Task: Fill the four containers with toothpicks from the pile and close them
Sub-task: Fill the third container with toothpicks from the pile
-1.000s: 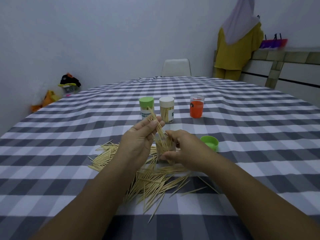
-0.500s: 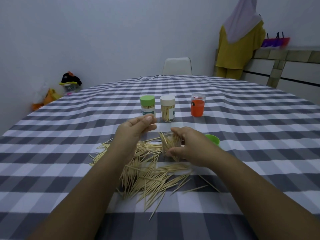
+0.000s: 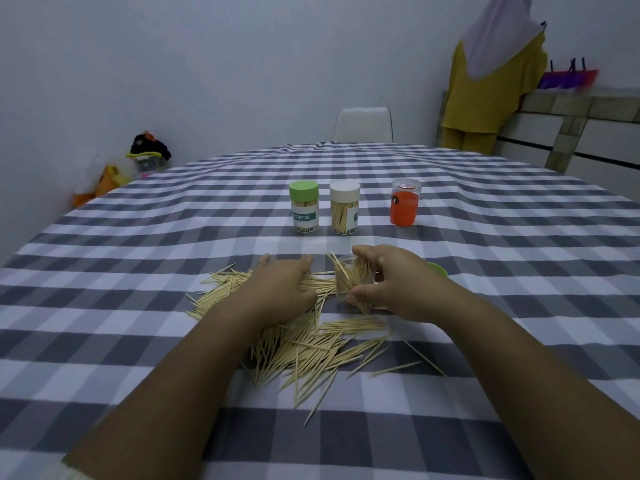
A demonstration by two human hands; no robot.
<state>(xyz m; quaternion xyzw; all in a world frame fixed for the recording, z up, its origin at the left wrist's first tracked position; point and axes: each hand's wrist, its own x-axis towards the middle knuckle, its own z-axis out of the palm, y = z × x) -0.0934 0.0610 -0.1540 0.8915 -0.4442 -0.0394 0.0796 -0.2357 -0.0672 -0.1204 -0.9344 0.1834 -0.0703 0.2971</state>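
The right hand is gripping a clear jar at the pile's far right edge, mid-filling. The left hand is resting on the toothpicks, grip hidden; gathering another bunch likely comes next.

This looks like a home dining room — a large round table under a grey-and-white checked cloth fills most of the view, with a white chair pushed in at its far side. Plain pale walls meet behind it. A yellow garment and pale scarf hang by a low tiled counter on the right — household clutter and bags sit in the left corner.
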